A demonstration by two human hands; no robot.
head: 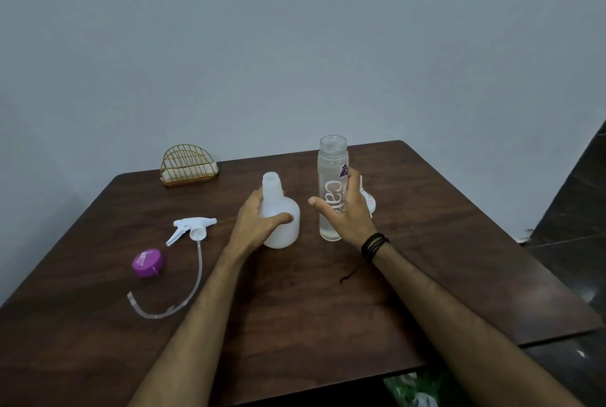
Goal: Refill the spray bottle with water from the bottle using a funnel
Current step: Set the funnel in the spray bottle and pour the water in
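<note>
From the head view, our left hand (259, 223) wraps the squat, translucent white plastic spray bottle (280, 213), standing uncapped on the dark wood-grain counter (328, 308). Our right hand (347, 213) hovers with fingers spread beside the tall clear water bottle (332, 190), also uncapped and nearly full; whether it touches the bottle we cannot tell. The white funnel (369, 200) sits mostly hidden behind that hand. Reaching past the narrow, top-heavy bottle for the funnel could tip it and flood the counter. The smooth, rigid trigger sprayer head (193, 229) with its limp curved tube lies to the left, near a glossy round purple cap (148, 262). A gold wire napkin holder (188, 165) stands behind.
</note>
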